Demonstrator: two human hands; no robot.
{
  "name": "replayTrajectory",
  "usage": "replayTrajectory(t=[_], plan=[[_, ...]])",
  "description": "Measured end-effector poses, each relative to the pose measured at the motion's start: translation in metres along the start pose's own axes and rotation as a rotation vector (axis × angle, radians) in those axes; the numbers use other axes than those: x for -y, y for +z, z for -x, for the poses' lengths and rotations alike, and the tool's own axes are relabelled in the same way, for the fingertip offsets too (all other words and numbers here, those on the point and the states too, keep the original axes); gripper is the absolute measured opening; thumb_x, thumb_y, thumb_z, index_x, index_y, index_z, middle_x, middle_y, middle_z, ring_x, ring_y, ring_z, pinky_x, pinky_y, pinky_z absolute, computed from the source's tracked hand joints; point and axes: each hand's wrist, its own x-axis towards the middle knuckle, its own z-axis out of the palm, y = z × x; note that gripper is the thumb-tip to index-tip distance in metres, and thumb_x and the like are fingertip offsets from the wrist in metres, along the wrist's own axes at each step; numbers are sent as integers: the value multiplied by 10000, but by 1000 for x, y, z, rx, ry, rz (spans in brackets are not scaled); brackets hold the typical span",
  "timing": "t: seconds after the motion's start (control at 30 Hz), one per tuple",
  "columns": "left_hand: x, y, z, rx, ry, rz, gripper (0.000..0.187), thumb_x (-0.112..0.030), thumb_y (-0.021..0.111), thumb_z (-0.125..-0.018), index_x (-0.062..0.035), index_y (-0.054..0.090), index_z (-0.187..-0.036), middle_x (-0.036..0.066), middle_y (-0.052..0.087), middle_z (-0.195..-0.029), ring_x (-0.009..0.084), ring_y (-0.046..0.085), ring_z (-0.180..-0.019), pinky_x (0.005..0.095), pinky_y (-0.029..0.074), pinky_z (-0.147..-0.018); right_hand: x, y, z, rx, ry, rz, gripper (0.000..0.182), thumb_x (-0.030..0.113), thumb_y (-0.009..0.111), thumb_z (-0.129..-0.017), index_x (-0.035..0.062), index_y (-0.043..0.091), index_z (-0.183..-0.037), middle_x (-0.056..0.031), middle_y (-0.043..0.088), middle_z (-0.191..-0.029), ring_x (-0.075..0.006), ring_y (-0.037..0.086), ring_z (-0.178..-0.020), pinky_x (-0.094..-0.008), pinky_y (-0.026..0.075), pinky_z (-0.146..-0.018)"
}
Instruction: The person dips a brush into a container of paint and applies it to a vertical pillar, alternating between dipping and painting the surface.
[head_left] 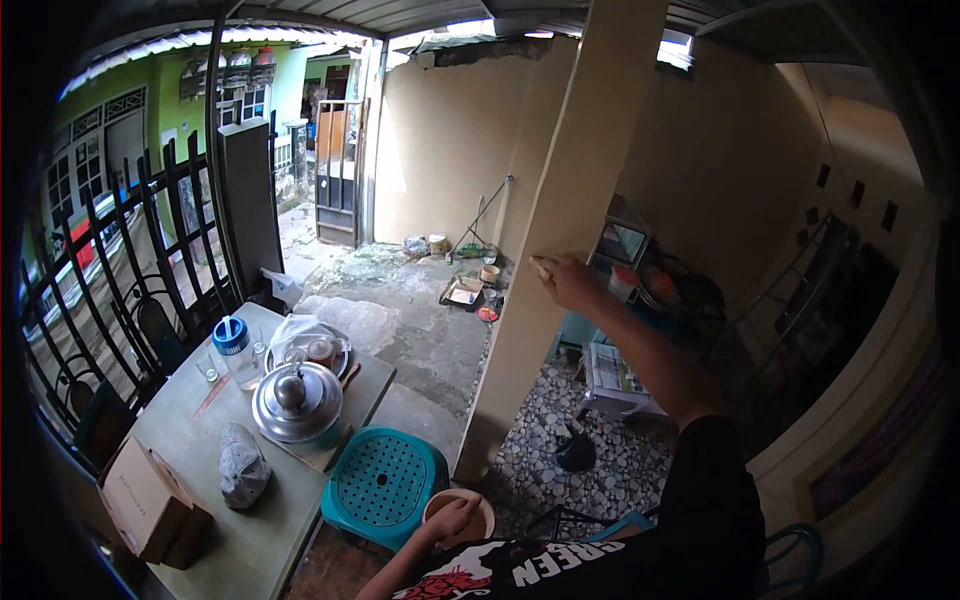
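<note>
My right hand (565,281) is raised at the beige pillar (560,185), its fingers pinched together near the pillar's face. Whatever is between those fingertips is too small to make out. Low in front of my body, my left hand (452,522) is closed at the left side of a tan bowl (484,517), with the thumb over its inside. The hand and my shirt cover part of the bowl. Just left of it stands a teal plastic stool (385,480) with a perforated seat.
A table (330,405) at left bears a lidded metal pot (297,400), a blue-lidded jug (234,350), a wrapped bag (243,465) and a cardboard box (145,495). A paint tray (462,291) lies on the floor by the far wall. Metal fence bars line the left.
</note>
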Motion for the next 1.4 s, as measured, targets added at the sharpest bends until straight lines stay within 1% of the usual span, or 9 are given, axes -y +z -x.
replayTrajectory(t=[0.2, 0.37, 0.73, 0.87, 0.97, 1.07, 1.17, 1.27, 1.4], plan=[[-11, -2, 2, 1, -50, 5, 655, -569, 314, -898, 36, 563, -940, 90, 530, -693, 168, 512, -552, 308, 415, -502, -14, -140, -82, -359, -55, 305, 297, 155, 489, -850, 43, 540, -1119, -169, 583, -938, -328, 549, -897, -409, 474, -772], [-16, -1, 1, -6, -52, 18, 644, -558, 325, -899, 42, 556, -933, 92, 529, -679, 167, 522, -540, 300, 416, -489, -17, -168, -108, -525, -130, 471, 320, 118, 529, -818, 39, 519, -1128, -138, 557, -878, -300, 532, -845, -382, 485, -721], [-19, 0, 7, -22, -60, 78, 674, -599, 306, -886, 18, 517, -1058, 63, 509, -665, 135, 491, -512, 278, 391, -458, 7, 85, 59, 146, -155, 49, 272, 128, 560, -750, -28, 545, -972, -188, 580, -874, -340, 554, -855, -424, 455, -774], [-33, -1, 16, -28, -108, 118, 641, -589, 329, -887, 2, 521, -1044, 41, 497, -664, 116, 478, -510, 264, 376, -448, 29, 129, 102, 134, -76, -80, 208, 147, 542, -778, -11, 554, -913, -170, 576, -864, -334, 549, -880, -413, 461, -771], [-20, 4, 10, -83, 21, 70, 625, -583, 342, -886, -2, 529, -1021, 40, 495, -659, 114, 476, -504, 264, 374, -444, 31, 96, 83, 219, 37, -74, 198, 131, 529, -785, -19, 550, -912, -198, 571, -896, -352, 552, -887, -420, 464, -787], [-48, 2, 20, -63, -151, 72, 616, -566, 353, -892, 8, 527, -1028, 47, 506, -659, 127, 481, -511, 273, 377, -457, -10, 51, 44, 19, 110, -53, 381, 127, 523, -803, 38, 515, -1173, -208, 569, -1022, -359, 531, -991, -416, 453, -840], [-44, 2, 18, -73, -109, 109, 589, -547, 363, -897, 6, 526, -1020, 47, 498, -652, 129, 477, -511, 275, 376, -458, -12, -30, 6, -195, 66, 150, 336, 169, 443, -880, 87, 500, -1201, -189, 564, -1043, -345, 523, -981, -423, 444, -847], [-44, 2, 16, -74, -148, 106, 553, -538, 381, -896, -11, 524, -986, 36, 476, -635, 124, 476, -513, 274, 377, -455, -25, -84, -19, -446, -90, 356, 343, 101, 498, -840, 67, 505, -1182, -155, 560, -956, -333, 555, -864, -401, 478, -730], [-35, 4, 7, -77, -178, 97, 549, -532, 375, -899, -8, 524, -976, 47, 491, -648, 130, 491, -520, 274, 385, -461, -30, -112, -24, -532, -123, 408, 365, 80, 540, -803, 70, 506, -1166, -139, 565, -968, -330, 550, -882, -403, 476, -741]])
